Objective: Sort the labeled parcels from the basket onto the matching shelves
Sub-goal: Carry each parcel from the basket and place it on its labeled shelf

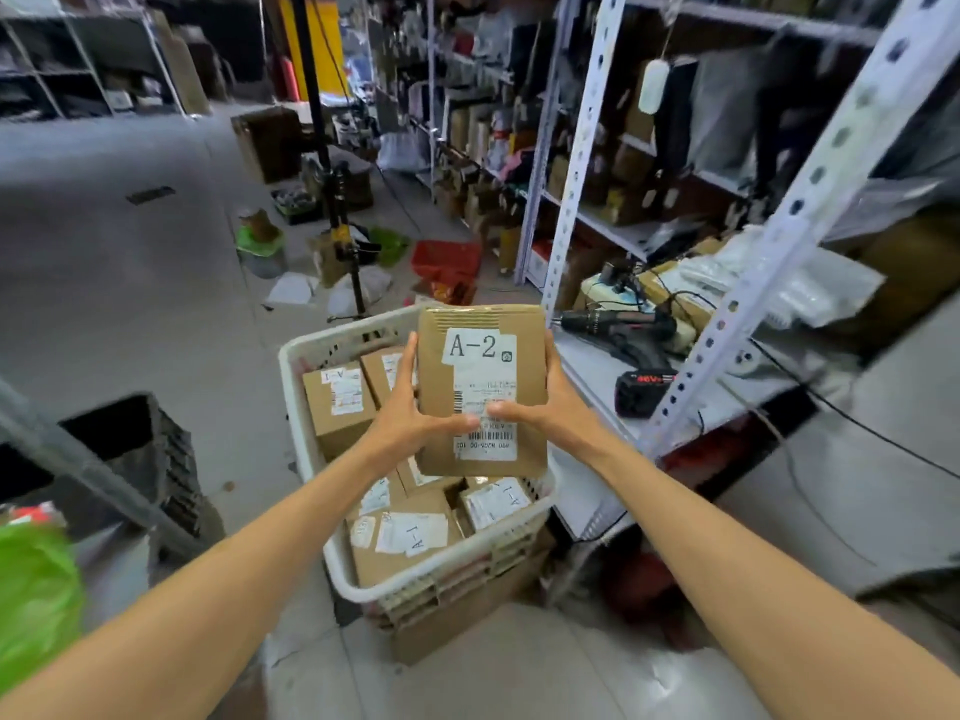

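I have the parcel marked A-2 (482, 389) up in front of me, pinched between both hands: my left hand (410, 410) pressed flat along its left edge, my right hand (550, 402) along its right edge, both thumbs lying over the printed label on the front. It hangs right above the basket (415, 579), which sits beneath my hands with more parcels inside, two at the near end marked A-1 (413, 535).

My worry is the grip. I judge that I hold this box only by squeezing its sides, with nothing under it, and brown card is smooth; if I ease off while turning, it could slide through and drop back onto the others.

To the right of my right hand the slotted shelf post (779, 220) stands close, and on the low shelf past it lie a drill (618, 327) and loose cables (852, 418). Swinging that way carelessly, I could knock a corner on the post or snag a cable. My thumbs also cover part of the label, though A-2 reads plainly.
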